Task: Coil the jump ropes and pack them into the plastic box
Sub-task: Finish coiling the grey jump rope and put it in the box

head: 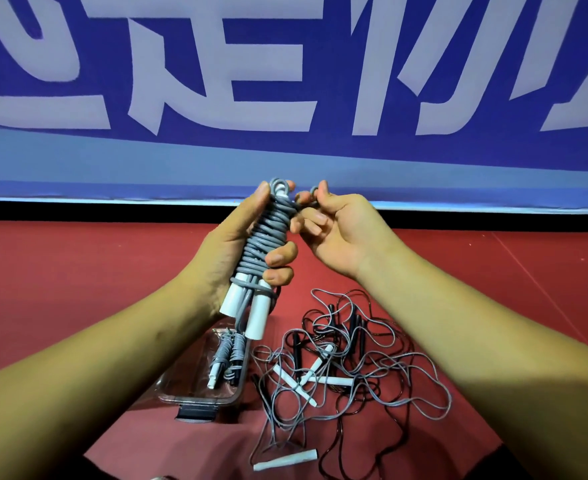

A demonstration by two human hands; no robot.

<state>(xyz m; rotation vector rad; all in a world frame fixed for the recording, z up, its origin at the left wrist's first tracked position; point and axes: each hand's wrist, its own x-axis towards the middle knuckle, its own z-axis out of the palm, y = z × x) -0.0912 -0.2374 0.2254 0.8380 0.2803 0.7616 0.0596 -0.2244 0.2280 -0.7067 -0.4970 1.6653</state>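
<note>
1. At frame centre, the coiled grey jump rope (266,244) is gripped by the left hand (237,247).
2. Its loose end is pinched by the right hand (334,230).
3. Light, springy cord is judged; the white handles (247,306) are best held.
4. The plastic box (195,393) is seen lower centre.

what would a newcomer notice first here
The eye goes first to the grey jump rope, wound tightly round its two white handles and held up mid-frame by the left hand, while the right hand pinches the rope's end at the top. Below on the red floor, a tangle of loose ropes sprawls to the right of a clear plastic box that already holds coiled ropes. A blue banner fills the background.
</note>
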